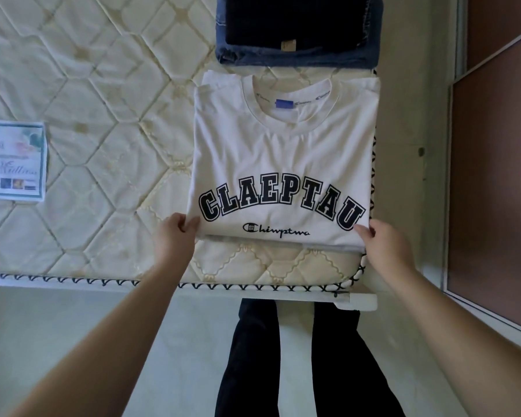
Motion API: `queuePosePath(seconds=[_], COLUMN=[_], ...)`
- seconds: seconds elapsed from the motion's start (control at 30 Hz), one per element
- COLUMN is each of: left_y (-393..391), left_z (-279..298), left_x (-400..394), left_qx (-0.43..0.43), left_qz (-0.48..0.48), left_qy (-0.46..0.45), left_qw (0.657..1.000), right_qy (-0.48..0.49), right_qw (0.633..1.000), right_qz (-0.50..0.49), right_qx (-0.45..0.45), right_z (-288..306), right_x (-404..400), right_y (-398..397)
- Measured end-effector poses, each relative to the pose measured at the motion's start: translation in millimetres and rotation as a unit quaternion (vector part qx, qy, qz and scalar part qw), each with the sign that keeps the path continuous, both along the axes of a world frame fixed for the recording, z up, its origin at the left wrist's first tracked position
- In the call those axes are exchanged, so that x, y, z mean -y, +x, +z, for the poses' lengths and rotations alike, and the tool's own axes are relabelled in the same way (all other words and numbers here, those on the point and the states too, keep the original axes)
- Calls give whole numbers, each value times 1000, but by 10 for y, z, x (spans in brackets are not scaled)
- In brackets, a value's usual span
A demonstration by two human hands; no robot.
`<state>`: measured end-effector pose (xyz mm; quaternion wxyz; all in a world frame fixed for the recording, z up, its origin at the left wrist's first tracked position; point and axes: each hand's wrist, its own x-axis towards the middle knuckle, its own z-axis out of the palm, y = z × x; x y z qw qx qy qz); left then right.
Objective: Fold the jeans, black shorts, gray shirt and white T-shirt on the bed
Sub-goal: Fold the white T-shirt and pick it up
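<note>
We find the white T-shirt (283, 164) lying folded into a rectangle on the bed (103, 100), print side up, collar toward 12 o'clock and its near edge toward 6 o'clock, close to the mattress corner. The left hand (175, 236) pinches the shirt's near corner at 7 o'clock, fingers curled round the folded edge. The right hand (382, 242) grips the opposite near corner at 5 o'clock — its fingers curled onto the fabric likewise. At 12 o'clock from the shirt, just beyond the collar, we note the jeans (370, 52) folded flat, with the black shorts (292, 22) folded and stacked on top of them. We see no part of a gray garment that we can tell apart in that stack. A printed label (12, 161) sits on the mattress at 9 o'clock, well apart from the shirt. The person's dark trouser legs (337, 371) stand on the floor below the bed edge — at 6 o'clock.
</note>
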<state>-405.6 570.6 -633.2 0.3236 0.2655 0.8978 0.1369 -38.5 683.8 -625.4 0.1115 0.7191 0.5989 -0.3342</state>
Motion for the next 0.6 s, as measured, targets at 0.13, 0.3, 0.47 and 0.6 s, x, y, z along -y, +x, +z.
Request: queuePosePath(seconds=[0.13,0.3,0.47,0.6], left_y=[59,116,386,840], left_z=[59,-23,21,-36], left_x=[104,173,-80,-428], left_qx=[0,46,-102,-128], left_qz=[31,75,-43,-289], left_qy=[27,-18,80,143], left_qw=[999,996,991,938], right_qy=[60,-1,174,281], right_qw=[988,995,980,942], right_qz=[91,61,59,178], right_qx=[107,83,70,-46], right_z=[60,-31,-26,-141], right_x=[8,78,76,-3], right_y=[96,131,-101,-676])
